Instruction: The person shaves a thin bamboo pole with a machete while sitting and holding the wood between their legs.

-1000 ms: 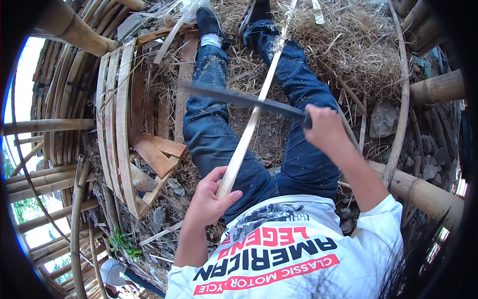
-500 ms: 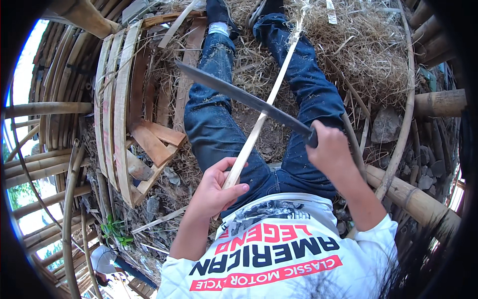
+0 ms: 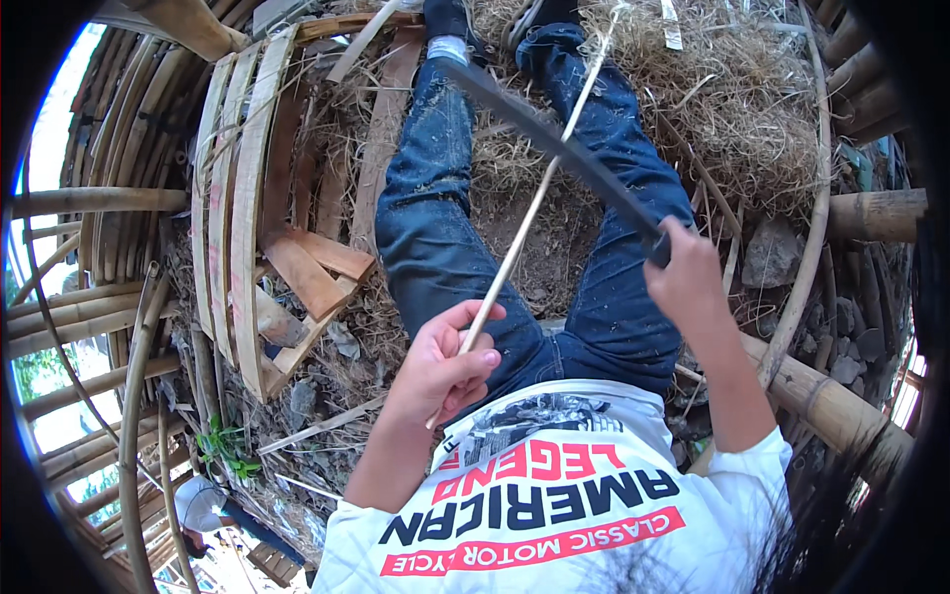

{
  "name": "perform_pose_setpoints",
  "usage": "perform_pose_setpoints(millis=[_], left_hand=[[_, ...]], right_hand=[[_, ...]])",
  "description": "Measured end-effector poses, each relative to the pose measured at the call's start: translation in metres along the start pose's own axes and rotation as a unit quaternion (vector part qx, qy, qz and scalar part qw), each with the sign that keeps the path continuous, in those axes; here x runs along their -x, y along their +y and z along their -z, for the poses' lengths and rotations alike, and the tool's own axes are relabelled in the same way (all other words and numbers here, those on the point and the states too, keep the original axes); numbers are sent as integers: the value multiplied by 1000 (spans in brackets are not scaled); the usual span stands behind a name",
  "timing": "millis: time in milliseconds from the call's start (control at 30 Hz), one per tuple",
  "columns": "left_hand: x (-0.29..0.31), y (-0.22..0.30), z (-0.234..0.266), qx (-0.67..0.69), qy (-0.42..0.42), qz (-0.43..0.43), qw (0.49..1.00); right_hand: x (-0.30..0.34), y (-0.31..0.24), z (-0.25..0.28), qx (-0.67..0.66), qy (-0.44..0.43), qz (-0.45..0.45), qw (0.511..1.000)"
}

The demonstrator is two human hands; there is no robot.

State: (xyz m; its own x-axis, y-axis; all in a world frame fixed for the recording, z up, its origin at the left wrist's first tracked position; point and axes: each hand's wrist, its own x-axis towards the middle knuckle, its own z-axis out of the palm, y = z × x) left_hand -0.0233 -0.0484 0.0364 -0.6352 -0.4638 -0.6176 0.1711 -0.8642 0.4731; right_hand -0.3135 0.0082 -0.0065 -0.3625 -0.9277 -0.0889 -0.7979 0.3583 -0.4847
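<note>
A long thin bamboo strip [image 3: 524, 226] slants from my lap up past my shins, narrow and pale. Near its lower end my left hand [image 3: 445, 366] pinches it between thumb and fingers. My right hand [image 3: 691, 279] grips the dark handle of a machete [image 3: 584, 168]. Its long grey blade points up and left and crosses the strip at about knee height; whether the edge touches the strip I cannot tell. My legs in blue jeans [image 3: 426, 198] are stretched out on either side of the strip.
Left of my legs lies a slatted wooden crate [image 3: 259, 198] with loose boards [image 3: 307, 282]. Dry shavings [image 3: 742, 129] cover the ground around my feet. Thick bamboo poles [image 3: 831, 396] and stones [image 3: 772, 252] lie to the right. Another person [image 3: 203, 510] is at the lower left.
The machete and my right hand have moved up and away along the strip. The strip now shows a narrower side, seemingly turned in my left hand.
</note>
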Motion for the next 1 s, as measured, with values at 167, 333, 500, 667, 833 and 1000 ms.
perform_pose_setpoints(millis=[167,333,500,667,833,1000], left_hand=[[2,-1,4,-2,-8,-14,1000],[4,-4,1,-9,-10,-10,1000],[-3,-6,-4,5,-8,-2,1000],[-1,-8,6,52,-25,3,998],[4,-10,2,48,-15,-1,999],[-4,-10,-4,40,-17,-1,999]], right_hand=[[17,-11,5,-45,-82,36,995],[-18,22,11,61,0,-19,998],[1,7,5,-5,1,-26,1000],[30,-17,-1,-83,-90,-1,992],[-9,24,3,2,-17,-16,1000],[-12,24,-2,11,64,-6,998]])
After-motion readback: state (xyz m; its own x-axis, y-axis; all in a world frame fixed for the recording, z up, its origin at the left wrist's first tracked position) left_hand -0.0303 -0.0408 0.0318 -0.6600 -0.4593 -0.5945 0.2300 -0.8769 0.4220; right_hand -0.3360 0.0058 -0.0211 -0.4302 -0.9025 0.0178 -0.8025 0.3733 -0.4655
